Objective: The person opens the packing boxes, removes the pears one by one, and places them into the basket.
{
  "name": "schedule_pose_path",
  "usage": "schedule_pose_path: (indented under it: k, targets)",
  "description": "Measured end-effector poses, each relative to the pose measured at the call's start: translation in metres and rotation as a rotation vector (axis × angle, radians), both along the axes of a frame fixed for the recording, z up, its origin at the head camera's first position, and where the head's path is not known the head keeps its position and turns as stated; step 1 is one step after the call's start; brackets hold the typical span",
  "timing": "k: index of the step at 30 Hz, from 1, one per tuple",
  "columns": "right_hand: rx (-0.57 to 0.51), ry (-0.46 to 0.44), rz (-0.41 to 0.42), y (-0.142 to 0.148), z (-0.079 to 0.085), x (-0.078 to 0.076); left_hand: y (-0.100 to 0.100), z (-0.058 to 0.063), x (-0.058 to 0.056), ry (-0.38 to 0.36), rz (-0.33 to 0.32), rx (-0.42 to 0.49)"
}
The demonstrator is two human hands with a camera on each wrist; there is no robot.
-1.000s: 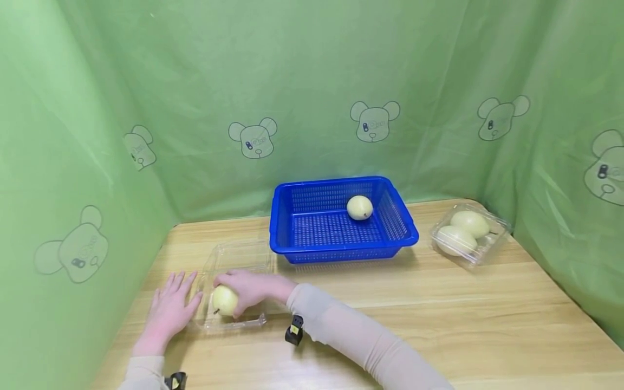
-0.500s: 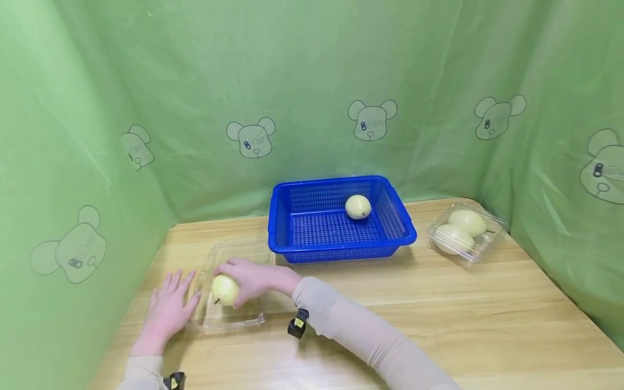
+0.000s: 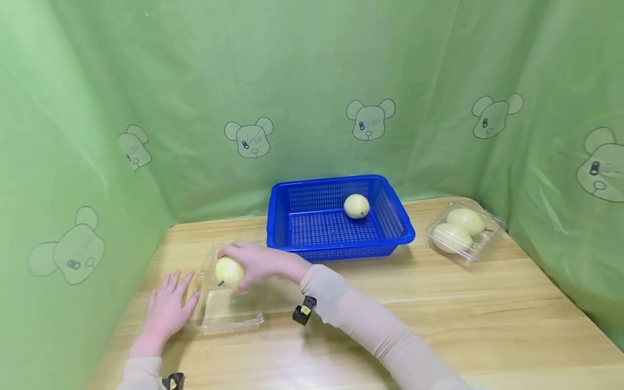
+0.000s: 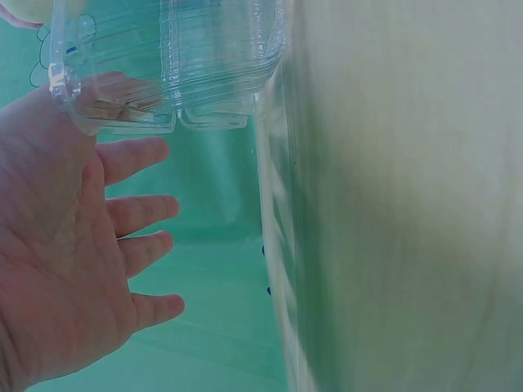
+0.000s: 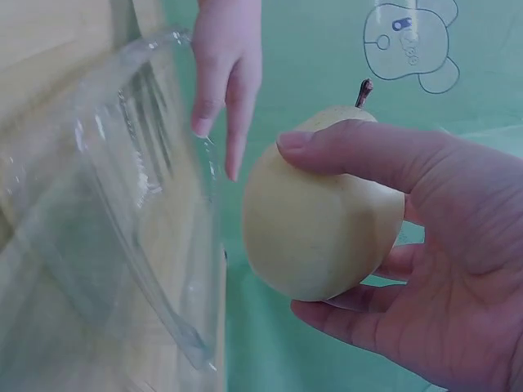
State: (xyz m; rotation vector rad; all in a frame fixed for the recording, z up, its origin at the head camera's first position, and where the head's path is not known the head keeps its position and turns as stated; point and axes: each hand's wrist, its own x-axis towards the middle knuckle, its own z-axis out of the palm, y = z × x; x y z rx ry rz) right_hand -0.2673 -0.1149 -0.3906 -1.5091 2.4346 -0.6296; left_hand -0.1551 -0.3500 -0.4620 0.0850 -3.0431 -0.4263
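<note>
The right grip (image 3: 258, 264) grasps a pear (image 3: 229, 272) above the box (image 3: 231, 325); to this grip's left, the left grip (image 3: 167, 309) lies unclenched and spread. The pear could slip if the hold on its rounded side eases; the box, probably light, could tip should the pear catch its rim.

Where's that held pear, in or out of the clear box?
Out: the right wrist view shows a gap between the pear in the right hand and the rim of the clear box.
</note>
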Motion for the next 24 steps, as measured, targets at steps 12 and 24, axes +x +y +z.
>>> schedule_pose_path:
  k: [12, 24]
  targets:
    - [-0.031, 0.052, -0.020, 0.022, 0.024, -0.017, 0.002, 0.002, 0.001, -0.009, 0.002, 0.002]
    - [-0.018, 0.072, -0.060, 0.055, 0.048, -0.034, -0.001, -0.001, -0.001, -0.001, 0.001, 0.003]
